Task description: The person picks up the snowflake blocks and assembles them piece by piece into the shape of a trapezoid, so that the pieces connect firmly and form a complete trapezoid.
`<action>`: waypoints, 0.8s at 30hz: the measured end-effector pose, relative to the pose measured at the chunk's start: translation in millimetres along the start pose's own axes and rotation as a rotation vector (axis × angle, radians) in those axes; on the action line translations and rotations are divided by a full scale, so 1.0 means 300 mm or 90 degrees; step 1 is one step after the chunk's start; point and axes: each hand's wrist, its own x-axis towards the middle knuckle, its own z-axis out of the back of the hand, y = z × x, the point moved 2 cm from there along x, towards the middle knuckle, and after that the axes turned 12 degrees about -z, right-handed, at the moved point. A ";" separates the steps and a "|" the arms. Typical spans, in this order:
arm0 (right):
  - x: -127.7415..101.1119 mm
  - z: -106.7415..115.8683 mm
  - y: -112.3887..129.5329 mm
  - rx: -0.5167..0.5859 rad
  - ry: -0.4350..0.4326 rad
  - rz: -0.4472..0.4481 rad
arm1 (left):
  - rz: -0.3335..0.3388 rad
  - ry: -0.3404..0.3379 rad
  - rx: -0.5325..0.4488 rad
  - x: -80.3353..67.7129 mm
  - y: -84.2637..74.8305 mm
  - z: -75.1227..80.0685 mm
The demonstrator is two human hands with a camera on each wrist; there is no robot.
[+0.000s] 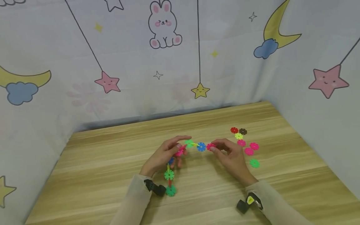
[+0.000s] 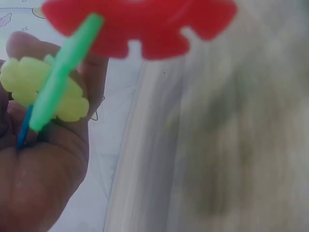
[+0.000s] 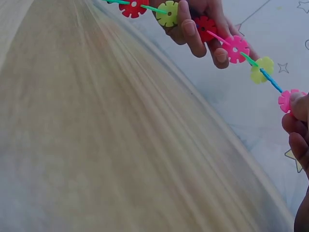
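You hold a chain of flower-shaped discs (image 1: pixel 194 145) up between your two hands, just above the bench (image 1: pixel 112 162). Your left hand (image 1: pixel 166 154) has its fingers curled round the middle part of the chain, with a pink disc (image 1: pixel 180 152) tucked under the fingertips. From that hand, one end of the chain hangs down toward your left wrist and ends in a green disc (image 1: pixel 170 190). The other part runs sideways to your right hand (image 1: pixel 229 156). That hand pinches the last pink disc (image 1: pixel 210 147) between thumb and fingertips. A blue disc (image 1: pixel 201 147) sits in the gap between your hands, with no finger on it. Loose discs (image 1: pixel 247 147) lie on the bench just past your right hand, close to it but not touching. The far loose ones are red, brown and yellow; the nearer ones are pink and green.
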 end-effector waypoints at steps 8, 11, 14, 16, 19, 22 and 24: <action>-0.001 -0.004 0.036 0.032 -0.010 0.012 | 0.019 -0.007 -0.032 0.001 0.004 -0.017; -0.003 -0.008 0.036 0.029 -0.019 0.004 | 0.024 -0.008 -0.056 0.003 0.007 -0.025; -0.005 -0.012 0.036 0.027 -0.022 -0.011 | 0.022 -0.006 -0.074 0.004 0.010 -0.031; -0.006 -0.013 0.035 0.030 -0.020 -0.020 | 0.019 -0.003 -0.080 0.005 0.012 -0.035; -0.005 -0.015 0.033 0.028 -0.017 -0.011 | 0.018 -0.003 -0.072 0.006 0.014 -0.040; -0.006 -0.020 0.030 0.030 -0.008 0.011 | 0.018 0.003 -0.044 0.013 0.014 -0.054; -0.007 -0.025 0.024 0.035 -0.002 0.019 | 0.019 0.004 -0.027 0.016 0.014 -0.063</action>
